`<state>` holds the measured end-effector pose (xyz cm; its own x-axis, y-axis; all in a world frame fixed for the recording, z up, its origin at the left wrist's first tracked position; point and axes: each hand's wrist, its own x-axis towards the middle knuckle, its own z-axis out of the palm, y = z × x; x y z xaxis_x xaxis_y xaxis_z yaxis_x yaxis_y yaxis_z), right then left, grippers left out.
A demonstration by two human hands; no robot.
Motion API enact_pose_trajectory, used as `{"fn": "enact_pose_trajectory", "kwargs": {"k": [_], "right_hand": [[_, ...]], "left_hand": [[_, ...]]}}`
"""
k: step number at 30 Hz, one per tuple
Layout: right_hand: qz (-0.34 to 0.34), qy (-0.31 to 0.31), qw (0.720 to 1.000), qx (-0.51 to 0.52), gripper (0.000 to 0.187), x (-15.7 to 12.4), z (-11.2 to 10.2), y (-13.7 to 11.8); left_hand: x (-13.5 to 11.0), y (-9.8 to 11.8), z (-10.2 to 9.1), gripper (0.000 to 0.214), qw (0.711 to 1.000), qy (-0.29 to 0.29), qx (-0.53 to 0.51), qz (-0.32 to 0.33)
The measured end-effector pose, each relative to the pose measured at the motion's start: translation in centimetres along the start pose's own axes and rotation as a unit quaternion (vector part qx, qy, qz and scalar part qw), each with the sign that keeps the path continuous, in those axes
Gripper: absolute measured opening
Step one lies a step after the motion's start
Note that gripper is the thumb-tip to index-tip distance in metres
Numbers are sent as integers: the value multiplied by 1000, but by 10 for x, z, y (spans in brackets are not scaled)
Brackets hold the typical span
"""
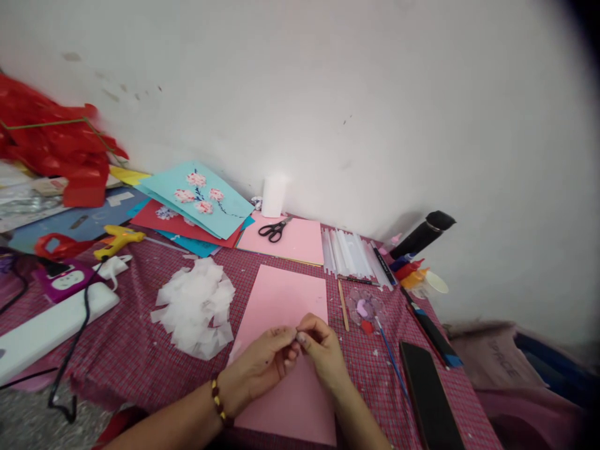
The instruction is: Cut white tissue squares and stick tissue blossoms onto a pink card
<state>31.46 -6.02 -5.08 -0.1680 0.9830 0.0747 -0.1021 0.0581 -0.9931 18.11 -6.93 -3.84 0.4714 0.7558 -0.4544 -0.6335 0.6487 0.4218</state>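
Left hand (267, 359) and right hand (321, 350) meet, fingertips closed in a pinch; any tiny piece gripped cannot be made out. Beneath, on the red-checked, cloth-covered table (134, 356), lies a rectangular pink paper sheet (289, 294): judged light, easily creased; hold by edges. Left of it, a heap of thin, translucent white pieces (194, 309) appears soft; lift by corners.

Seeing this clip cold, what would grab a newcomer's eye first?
Probably the left hand and right hand, close together over the nearer pink sheet. The flowered turquoise card, behind them to the left, likely comes next, then the white pile left of that sheet.
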Motion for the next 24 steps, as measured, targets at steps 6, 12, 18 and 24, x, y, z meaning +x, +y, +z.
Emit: {"fn": "enact_pose_trajectory", "kwargs": {"k": [6,12,18,24], "right_hand": [[-18,-23,996,-78,21,-3,6,5],[4,22,977,-214,21,6,-7,29],[25,48,967,-247,23,9,-10,40],[21,56,954,-293,26,9,-8,42]], "left_hand": [[-27,48,-7,18,963,38,247,102],[-61,210,-85,20,746,175,562,311],[-42,304,-159,23,568,378,655,325],[6,327,-191,23,520,440,664,310]]}}
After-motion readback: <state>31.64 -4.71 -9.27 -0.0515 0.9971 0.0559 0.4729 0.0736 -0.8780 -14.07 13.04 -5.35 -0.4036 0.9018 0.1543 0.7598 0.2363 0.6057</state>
